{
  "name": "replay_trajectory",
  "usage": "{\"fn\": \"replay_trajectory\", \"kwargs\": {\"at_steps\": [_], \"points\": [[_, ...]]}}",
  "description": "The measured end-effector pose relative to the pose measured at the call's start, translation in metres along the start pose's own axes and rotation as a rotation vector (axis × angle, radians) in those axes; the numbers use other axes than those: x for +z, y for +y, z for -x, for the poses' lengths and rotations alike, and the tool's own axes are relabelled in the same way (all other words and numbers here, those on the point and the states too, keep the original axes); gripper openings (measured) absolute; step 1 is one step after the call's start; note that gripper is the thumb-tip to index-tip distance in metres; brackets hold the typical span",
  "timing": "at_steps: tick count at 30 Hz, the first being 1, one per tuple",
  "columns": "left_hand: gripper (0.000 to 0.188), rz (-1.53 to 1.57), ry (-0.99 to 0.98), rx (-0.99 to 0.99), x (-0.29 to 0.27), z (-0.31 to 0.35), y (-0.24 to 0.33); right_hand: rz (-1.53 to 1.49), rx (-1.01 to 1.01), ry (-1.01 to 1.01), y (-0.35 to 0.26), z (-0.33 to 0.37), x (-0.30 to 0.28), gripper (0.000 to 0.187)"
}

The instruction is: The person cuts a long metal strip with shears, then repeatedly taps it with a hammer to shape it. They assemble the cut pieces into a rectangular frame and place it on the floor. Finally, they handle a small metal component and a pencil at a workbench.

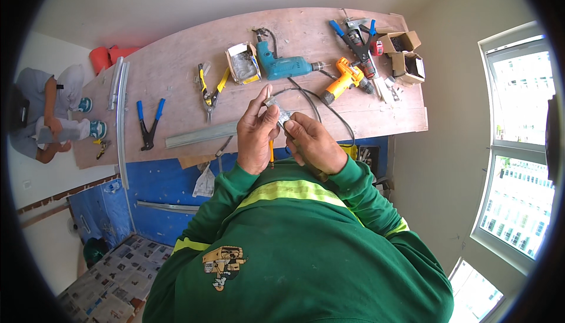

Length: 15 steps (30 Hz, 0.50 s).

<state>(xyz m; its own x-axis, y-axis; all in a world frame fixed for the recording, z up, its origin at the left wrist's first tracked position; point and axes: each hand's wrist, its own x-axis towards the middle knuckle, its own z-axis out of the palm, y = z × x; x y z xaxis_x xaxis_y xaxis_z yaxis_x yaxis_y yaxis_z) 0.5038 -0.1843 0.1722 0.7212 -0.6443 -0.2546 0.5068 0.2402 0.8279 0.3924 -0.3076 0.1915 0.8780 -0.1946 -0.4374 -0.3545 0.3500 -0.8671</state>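
Close before my chest, both hands are closed on one small silvery metal piece (281, 114). My left hand (255, 134) pinches its left end between thumb and fingers. An orange-yellow pencil-like stick (271, 153) shows below that hand, upright and seemingly tucked in its fingers. My right hand (316, 144) grips the piece's lower right end, partly hiding it. Just beyond the hands are a teal corded drill (288, 67) and an open small box (243, 64). Left of my left hand lie flat metal strips (200, 134).
The wooden tabletop (176, 58) bears yellow-handled snips (208, 94), a blue-handled riveter (150, 125), an orange cordless drill (344, 81), a caulking gun (359, 40) and cardboard boxes (407, 67). Long metal channels (122, 111) cross its left end. A person (50, 105) crouches there. Black cable (347, 123) trails near my hands.
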Motion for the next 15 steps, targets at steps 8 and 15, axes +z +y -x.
{"fn": "replay_trajectory", "kwargs": {"at_steps": [8,15], "points": [[0.056,-0.025,0.072,-0.020,0.0041,-0.0010,0.0015,0.040,-0.016,0.041,-0.0027,-0.0013,0.0052,0.034],[0.053,0.002,0.145,-0.064,0.0080,-0.0044,0.0061,0.024,-0.028,0.074,-0.0038,-0.0059,0.0080,0.031]]}}
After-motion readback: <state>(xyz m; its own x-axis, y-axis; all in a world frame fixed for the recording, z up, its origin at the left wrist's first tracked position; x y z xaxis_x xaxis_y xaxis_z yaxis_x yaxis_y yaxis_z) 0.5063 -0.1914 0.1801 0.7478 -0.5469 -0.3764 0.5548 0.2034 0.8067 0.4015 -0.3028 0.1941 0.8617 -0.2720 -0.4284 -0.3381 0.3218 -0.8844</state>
